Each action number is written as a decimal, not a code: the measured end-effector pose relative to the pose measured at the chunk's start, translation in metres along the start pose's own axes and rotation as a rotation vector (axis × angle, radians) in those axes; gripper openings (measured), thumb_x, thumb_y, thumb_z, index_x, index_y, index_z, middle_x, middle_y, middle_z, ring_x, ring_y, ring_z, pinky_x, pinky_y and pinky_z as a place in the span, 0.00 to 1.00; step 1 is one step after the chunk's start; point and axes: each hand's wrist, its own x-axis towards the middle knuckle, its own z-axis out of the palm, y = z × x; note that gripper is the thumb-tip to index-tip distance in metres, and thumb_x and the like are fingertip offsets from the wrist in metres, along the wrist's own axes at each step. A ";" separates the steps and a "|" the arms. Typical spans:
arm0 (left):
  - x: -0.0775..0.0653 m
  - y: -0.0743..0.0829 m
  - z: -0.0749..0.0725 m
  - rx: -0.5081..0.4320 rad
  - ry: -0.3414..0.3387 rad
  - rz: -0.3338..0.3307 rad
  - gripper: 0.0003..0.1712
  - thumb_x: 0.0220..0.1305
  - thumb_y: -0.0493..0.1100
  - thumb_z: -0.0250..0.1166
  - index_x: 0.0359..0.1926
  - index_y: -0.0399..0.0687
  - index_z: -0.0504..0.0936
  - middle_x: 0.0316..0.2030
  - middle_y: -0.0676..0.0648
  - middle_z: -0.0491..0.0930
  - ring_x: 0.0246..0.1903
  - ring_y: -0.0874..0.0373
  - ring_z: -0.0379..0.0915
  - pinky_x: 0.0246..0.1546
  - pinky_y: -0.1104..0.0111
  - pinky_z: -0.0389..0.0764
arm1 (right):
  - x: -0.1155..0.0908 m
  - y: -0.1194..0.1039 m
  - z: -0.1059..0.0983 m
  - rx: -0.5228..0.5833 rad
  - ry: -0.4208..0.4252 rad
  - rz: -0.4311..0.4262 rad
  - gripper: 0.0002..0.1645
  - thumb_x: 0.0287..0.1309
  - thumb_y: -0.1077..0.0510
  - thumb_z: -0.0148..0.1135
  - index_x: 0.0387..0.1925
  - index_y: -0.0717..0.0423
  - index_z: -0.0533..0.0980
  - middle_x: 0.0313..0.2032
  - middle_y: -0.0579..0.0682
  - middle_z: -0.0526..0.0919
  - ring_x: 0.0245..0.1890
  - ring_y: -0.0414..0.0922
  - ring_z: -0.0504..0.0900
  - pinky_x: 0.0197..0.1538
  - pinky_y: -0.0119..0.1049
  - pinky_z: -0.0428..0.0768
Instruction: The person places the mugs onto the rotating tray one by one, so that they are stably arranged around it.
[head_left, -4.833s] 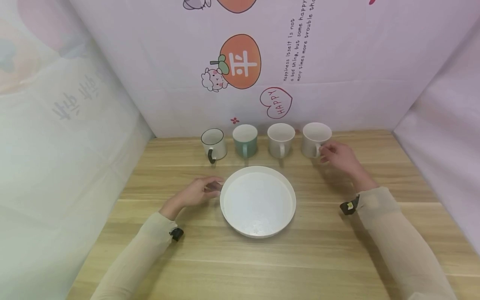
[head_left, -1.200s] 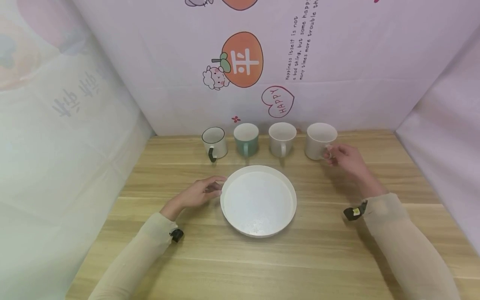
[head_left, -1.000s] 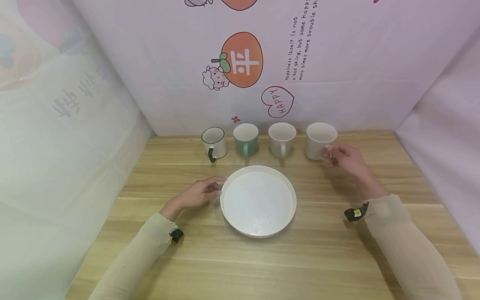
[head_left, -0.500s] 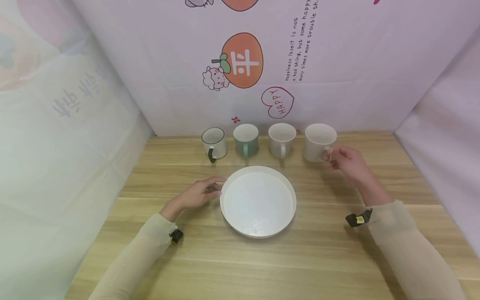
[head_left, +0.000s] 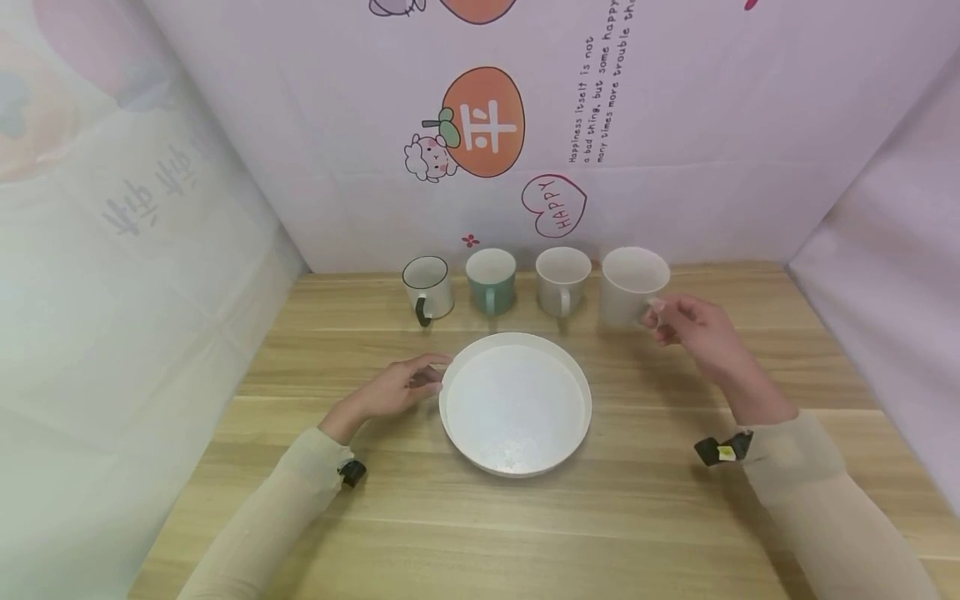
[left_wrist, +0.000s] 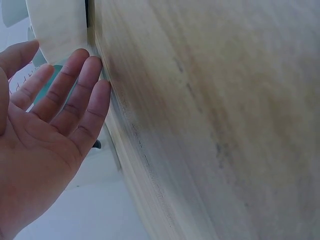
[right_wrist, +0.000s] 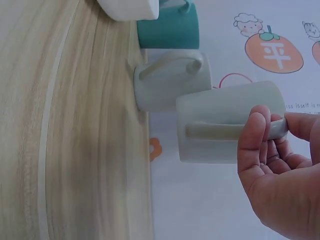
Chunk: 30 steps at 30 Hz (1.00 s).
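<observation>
My right hand [head_left: 697, 332] pinches the handle of a white mug [head_left: 628, 290], the rightmost in a row at the back wall. In the right wrist view this mug [right_wrist: 220, 107] is upright and off the wooden surface, with thumb and fingers on the upper part of its handle. My left hand [head_left: 393, 387] lies at the left rim of a round white tray [head_left: 517, 408], fingers loosely extended. In the left wrist view that hand [left_wrist: 50, 125] has its palm showing and grips nothing, its fingertips right by the tray's side [left_wrist: 59, 30]. Nothing lies in the tray.
Left of the held mug stand another white mug [head_left: 562, 283], a teal mug [head_left: 492, 287] and a white mug with dark rim and black handle [head_left: 430, 292], handles facing forward. A printed white cloth [head_left: 675, 125] hangs behind the wooden table [head_left: 480, 542].
The right hand has lifted the rightmost mug by its handle. Over the last second, mug and hand have shifted slightly left and nearer. The left hand and tray have stayed in place.
</observation>
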 end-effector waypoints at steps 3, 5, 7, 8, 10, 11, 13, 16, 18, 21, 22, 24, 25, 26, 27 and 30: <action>0.000 0.000 0.000 -0.002 -0.001 -0.001 0.27 0.74 0.46 0.58 0.71 0.53 0.67 0.55 0.42 0.83 0.57 0.49 0.79 0.62 0.54 0.79 | -0.002 -0.003 0.002 0.006 -0.008 -0.023 0.27 0.76 0.46 0.48 0.51 0.70 0.71 0.39 0.38 0.82 0.37 0.37 0.82 0.44 0.31 0.85; 0.000 0.000 0.000 -0.003 -0.001 0.000 0.27 0.74 0.46 0.58 0.71 0.53 0.67 0.55 0.42 0.83 0.57 0.49 0.79 0.62 0.54 0.79 | -0.003 -0.005 0.004 0.009 -0.011 -0.031 0.27 0.76 0.46 0.49 0.51 0.70 0.72 0.38 0.37 0.82 0.37 0.38 0.82 0.43 0.30 0.85; 0.000 0.000 0.000 -0.007 -0.001 -0.001 0.27 0.74 0.46 0.58 0.71 0.52 0.67 0.55 0.43 0.83 0.57 0.49 0.79 0.62 0.54 0.79 | -0.004 -0.007 0.005 0.010 -0.011 -0.039 0.27 0.76 0.47 0.49 0.51 0.71 0.72 0.37 0.37 0.82 0.37 0.38 0.82 0.42 0.29 0.85; 0.000 0.000 0.000 -0.008 -0.001 0.000 0.27 0.74 0.46 0.58 0.71 0.52 0.67 0.55 0.43 0.83 0.57 0.49 0.80 0.62 0.54 0.79 | -0.005 -0.008 0.006 0.012 -0.011 -0.042 0.27 0.75 0.47 0.49 0.51 0.71 0.72 0.37 0.37 0.82 0.36 0.38 0.82 0.42 0.28 0.85; 0.000 -0.001 0.000 -0.010 0.000 0.001 0.27 0.74 0.46 0.58 0.71 0.52 0.67 0.55 0.43 0.83 0.56 0.49 0.80 0.62 0.54 0.79 | -0.006 -0.009 0.008 0.014 -0.013 -0.053 0.27 0.75 0.47 0.50 0.51 0.71 0.72 0.37 0.37 0.82 0.37 0.38 0.82 0.42 0.28 0.85; 0.000 -0.001 0.000 -0.011 0.000 0.002 0.27 0.74 0.46 0.58 0.71 0.51 0.67 0.54 0.43 0.83 0.56 0.49 0.80 0.62 0.54 0.79 | -0.006 -0.010 0.008 0.013 -0.016 -0.061 0.27 0.75 0.47 0.50 0.51 0.71 0.72 0.37 0.38 0.82 0.36 0.38 0.82 0.42 0.28 0.85; 0.001 -0.001 0.001 -0.012 0.001 0.002 0.27 0.74 0.46 0.58 0.71 0.51 0.67 0.54 0.43 0.83 0.56 0.49 0.80 0.62 0.54 0.79 | -0.007 -0.011 0.010 0.018 -0.020 -0.076 0.27 0.75 0.47 0.50 0.51 0.72 0.73 0.37 0.39 0.82 0.36 0.38 0.82 0.42 0.28 0.85; 0.000 0.000 0.000 -0.012 0.000 0.002 0.27 0.74 0.46 0.58 0.71 0.52 0.67 0.55 0.43 0.83 0.56 0.49 0.80 0.62 0.54 0.79 | -0.008 -0.013 0.013 0.028 -0.032 -0.092 0.27 0.75 0.48 0.51 0.50 0.72 0.73 0.37 0.39 0.82 0.36 0.39 0.83 0.41 0.29 0.85; 0.000 0.000 0.000 -0.010 0.000 0.003 0.27 0.74 0.46 0.58 0.71 0.51 0.67 0.55 0.43 0.83 0.56 0.49 0.80 0.62 0.54 0.79 | -0.009 -0.015 0.014 0.033 -0.039 -0.099 0.27 0.75 0.48 0.51 0.50 0.73 0.73 0.37 0.39 0.83 0.35 0.40 0.83 0.41 0.30 0.85; 0.000 0.000 0.000 -0.010 0.002 0.007 0.27 0.74 0.46 0.58 0.71 0.51 0.67 0.54 0.42 0.83 0.56 0.48 0.80 0.62 0.54 0.79 | -0.010 -0.018 0.016 0.027 -0.053 -0.117 0.26 0.75 0.49 0.51 0.50 0.73 0.73 0.37 0.39 0.83 0.35 0.41 0.84 0.41 0.32 0.86; 0.000 0.000 0.000 -0.008 0.003 0.008 0.27 0.74 0.46 0.58 0.71 0.51 0.67 0.54 0.42 0.83 0.56 0.48 0.80 0.62 0.53 0.79 | -0.010 -0.019 0.017 0.026 -0.058 -0.123 0.26 0.75 0.50 0.51 0.50 0.73 0.73 0.37 0.40 0.83 0.35 0.41 0.84 0.41 0.33 0.86; 0.000 0.000 0.000 -0.006 0.004 0.009 0.27 0.74 0.46 0.58 0.71 0.51 0.67 0.54 0.42 0.83 0.56 0.48 0.80 0.62 0.54 0.79 | -0.011 -0.021 0.018 0.018 -0.068 -0.129 0.25 0.75 0.50 0.51 0.50 0.73 0.73 0.38 0.40 0.83 0.35 0.41 0.84 0.41 0.34 0.86; 0.001 0.000 0.001 -0.004 0.004 0.008 0.27 0.74 0.46 0.58 0.71 0.52 0.67 0.54 0.42 0.83 0.56 0.49 0.80 0.62 0.54 0.79 | -0.011 -0.021 0.019 0.015 -0.073 -0.130 0.24 0.75 0.50 0.51 0.49 0.72 0.73 0.38 0.40 0.83 0.35 0.41 0.84 0.41 0.34 0.86; 0.001 -0.001 0.001 -0.002 0.003 0.007 0.27 0.74 0.46 0.58 0.71 0.52 0.67 0.54 0.42 0.83 0.56 0.49 0.80 0.62 0.54 0.79 | -0.011 -0.022 0.020 0.013 -0.078 -0.130 0.24 0.76 0.51 0.50 0.49 0.72 0.73 0.38 0.41 0.83 0.35 0.40 0.84 0.41 0.34 0.86; 0.001 -0.001 0.001 -0.001 0.004 0.004 0.27 0.74 0.46 0.58 0.71 0.52 0.67 0.54 0.42 0.83 0.57 0.49 0.80 0.61 0.54 0.79 | -0.011 -0.023 0.020 0.013 -0.083 -0.131 0.24 0.76 0.51 0.50 0.49 0.72 0.73 0.38 0.41 0.83 0.35 0.40 0.84 0.41 0.34 0.86; 0.001 0.000 0.001 0.002 0.008 0.000 0.27 0.74 0.47 0.58 0.71 0.52 0.67 0.55 0.42 0.83 0.57 0.48 0.79 0.61 0.54 0.79 | -0.012 -0.026 0.023 0.018 -0.098 -0.128 0.23 0.76 0.50 0.50 0.48 0.71 0.74 0.38 0.41 0.83 0.35 0.41 0.83 0.42 0.34 0.86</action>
